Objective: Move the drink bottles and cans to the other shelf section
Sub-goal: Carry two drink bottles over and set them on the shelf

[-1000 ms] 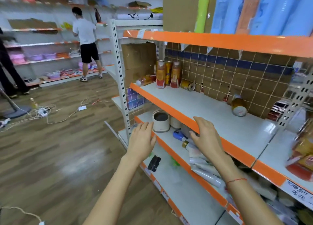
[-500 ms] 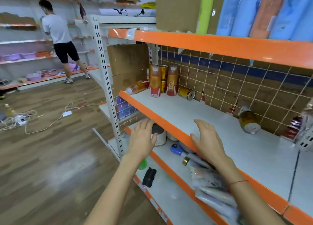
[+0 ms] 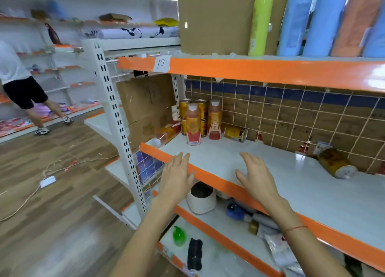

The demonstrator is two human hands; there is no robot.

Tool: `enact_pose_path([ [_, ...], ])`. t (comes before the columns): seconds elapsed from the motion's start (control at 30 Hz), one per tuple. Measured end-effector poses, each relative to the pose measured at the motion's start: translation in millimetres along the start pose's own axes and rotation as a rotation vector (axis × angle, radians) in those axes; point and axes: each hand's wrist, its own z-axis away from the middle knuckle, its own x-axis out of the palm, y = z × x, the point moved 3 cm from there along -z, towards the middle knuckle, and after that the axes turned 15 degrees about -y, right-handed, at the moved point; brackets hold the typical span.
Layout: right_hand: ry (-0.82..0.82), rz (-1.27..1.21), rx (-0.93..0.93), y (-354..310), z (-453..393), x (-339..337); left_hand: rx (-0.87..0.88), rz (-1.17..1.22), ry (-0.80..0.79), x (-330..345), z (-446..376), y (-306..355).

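where the white shelf with the orange front edge runs across the view, both hands are held out above it with nothing in them. the left hand is seen over the orange edge, its fingers straight and released, pointing toward the back corner. the right hand is held over the shelf surface, its fingers loosely spread and released as well; a red thread is worn on that wrist.

the drinks are gathered at the far left back corner of this shelf, against the tiled wall. two upright bottles with white caps are seen there, the front bottle standing just before the gold cans and the second bottle just beside it to the right. a tipped bottle is laid on its side at the left end, next to a cardboard sheet. a gold can is laid on its side right of the upright group. well apart, farther right along the wall, a fallen can is seen on its side.

on the shelf below, a white pot is seen between the two forearms.
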Motion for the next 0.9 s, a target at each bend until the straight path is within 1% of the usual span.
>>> enact_pose_path([
  [0.23,-0.004,0.009,0.034,-8,-34,12,0.034,0.028,-0.044,8,-40,-21],
  [0.4,-0.024,0.025,0.06,6,-65,10,0.02,0.122,-0.033,10,-71,-22],
  [0.57,-0.033,-0.018,0.06,12,-100,3,-0.03,0.153,-0.015,9,-109,-29],
  [0.67,-0.042,-0.018,0.067,13,-124,0,-0.03,0.154,0.014,9,-132,-33],
  [0.77,-0.067,-0.058,0.072,11,-146,5,-0.021,0.167,0.038,12,-153,-38],
  [0.9,-0.07,-0.143,0.106,13,-178,17,-0.037,0.185,0.016,22,-184,-50],
])
